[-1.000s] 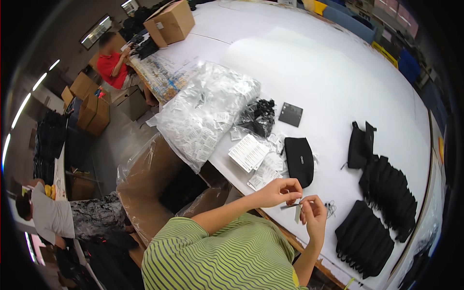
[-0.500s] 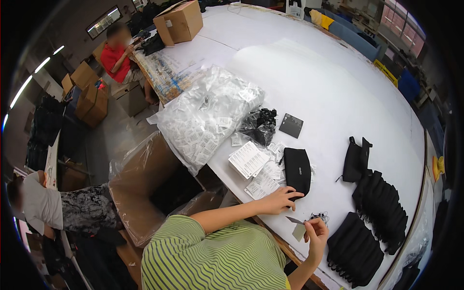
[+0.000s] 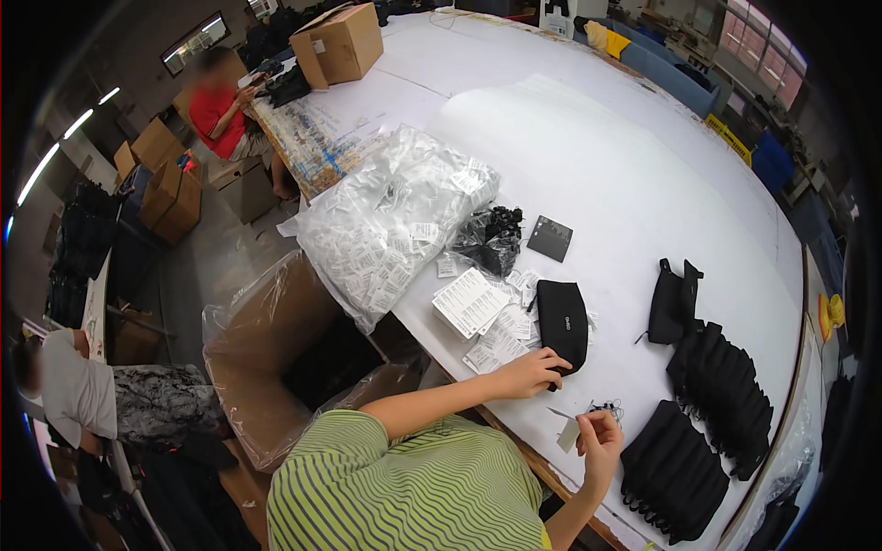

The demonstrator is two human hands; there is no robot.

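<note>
On the white table lies a small black zip pouch point(image 3: 562, 320), flat and lengthwise away from me. My left hand point(image 3: 531, 372) grips its near end, the fingers bent over the edge. To the right, my right hand point(image 3: 600, 437) pinches a small folded grey-and-white tag point(image 3: 568, 433) between thumb and fingers, just above the table. Behind that hand sits a little heap of thin black strings point(image 3: 604, 410). White printed cards point(image 3: 470, 301) lie stacked left of the pouch, with loose labels point(image 3: 507, 338) spread between them and the pouch.
A big clear bag of labels point(image 3: 390, 225) and a bag of black bits point(image 3: 491, 241) lie beyond the cards. A dark square card point(image 3: 550, 239) is farther back. Black pouches stand in rows point(image 3: 675, 473) at right. A plastic-lined carton point(image 3: 276, 340) is at left; two people are nearby.
My left hand's fingers have drawn closer together on the pouch's near end. The tag in my right hand has tilted a little. The view has shifted slightly.
</note>
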